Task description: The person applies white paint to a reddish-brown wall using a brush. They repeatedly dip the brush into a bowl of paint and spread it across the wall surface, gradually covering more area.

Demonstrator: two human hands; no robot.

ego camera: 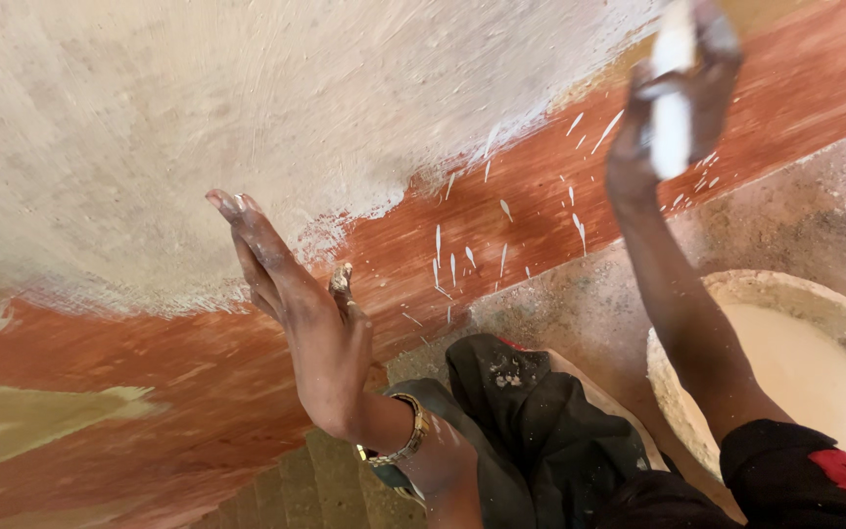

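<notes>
While the left hand lies flat and open against the wall, fingers stretched up and to the left with paint on the tips, the right hand is raised higher and further right, closed around a white, paint-soaked pad or cloth. That pad is blurred, so its exact kind is hard to tell; its long axis runs roughly up and down, in line with the forearm below it.

It sits over the reddish-brown band of the wall, just beside the ragged edge where the pale, freshly coated area ends. The pale coat spreads up and left from there, so the uncoated red lies directly under and to the right of the right hand, which is clearly nearer to it than the left. White flecks dot the red between the two hands.

Below the right forearm, near the floor, stands a round basin of creamy white liquid, well apart from the left hand. A gold bracelet circles the left wrist.
</notes>
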